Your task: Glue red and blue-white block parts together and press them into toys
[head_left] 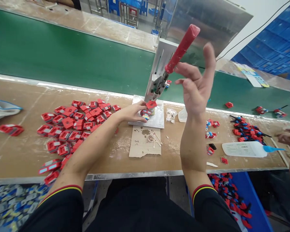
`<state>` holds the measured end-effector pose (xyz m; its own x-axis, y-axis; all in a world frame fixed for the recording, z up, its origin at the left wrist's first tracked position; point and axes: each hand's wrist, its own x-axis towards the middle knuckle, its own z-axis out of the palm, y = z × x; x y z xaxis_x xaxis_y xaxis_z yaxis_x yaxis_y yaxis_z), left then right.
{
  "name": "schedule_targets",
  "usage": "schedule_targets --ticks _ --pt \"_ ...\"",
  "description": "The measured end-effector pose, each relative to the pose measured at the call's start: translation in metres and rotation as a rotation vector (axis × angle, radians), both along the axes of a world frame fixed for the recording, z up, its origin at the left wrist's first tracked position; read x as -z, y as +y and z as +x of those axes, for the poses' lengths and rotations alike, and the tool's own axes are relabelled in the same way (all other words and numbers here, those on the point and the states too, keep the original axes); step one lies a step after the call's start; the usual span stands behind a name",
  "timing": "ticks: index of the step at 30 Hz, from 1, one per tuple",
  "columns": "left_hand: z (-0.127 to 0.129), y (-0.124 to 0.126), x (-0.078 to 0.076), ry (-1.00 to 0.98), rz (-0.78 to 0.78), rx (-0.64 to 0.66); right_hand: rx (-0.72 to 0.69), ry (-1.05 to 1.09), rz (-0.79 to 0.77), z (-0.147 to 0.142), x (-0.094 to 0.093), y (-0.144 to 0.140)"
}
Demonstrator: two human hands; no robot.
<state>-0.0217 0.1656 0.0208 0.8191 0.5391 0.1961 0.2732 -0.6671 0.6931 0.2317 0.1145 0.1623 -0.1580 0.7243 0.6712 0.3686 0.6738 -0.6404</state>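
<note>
My left hand (136,112) is closed around a small red, white and blue plastic part (145,113) on the metal base plate (159,120) of a toggle press. A second red piece (151,104) sits just above that part, under the press head (158,85). Slanting up to the right is the red lever handle (182,48). My right hand (197,85) is raised beside the handle with its fingers apart, holding nothing. Whether its fingertips touch the handle I cannot tell.
Many red plastic pieces (74,124) lie on the left of the bench. In front of the press is cardboard (145,149) with cotton swabs (157,140). To the right lie a white bottle (244,149) and red-black parts (248,129). Another person's hand (288,137) is at the right edge.
</note>
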Motion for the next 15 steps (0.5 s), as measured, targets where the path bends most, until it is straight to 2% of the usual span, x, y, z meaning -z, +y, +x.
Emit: schedule_targets --ticks 4,6,8,11,15 --pt "-0.003 -0.001 0.004 -0.015 -0.004 -0.008 0.101 -0.093 0.034 0.017 0.065 0.003" --pt "-0.003 -0.001 0.007 -0.030 -0.011 -0.006 0.145 -0.120 0.043 0.017 0.086 0.004" --pt "-0.002 0.000 0.010 -0.039 -0.018 -0.008 0.173 -0.136 0.067 0.011 0.095 0.002" --pt "0.000 0.002 0.013 -0.035 -0.020 -0.038 0.173 -0.137 0.080 0.002 0.090 -0.005" --pt "0.000 0.002 0.009 -0.009 -0.018 -0.032 0.141 -0.105 -0.008 0.001 0.090 -0.014"
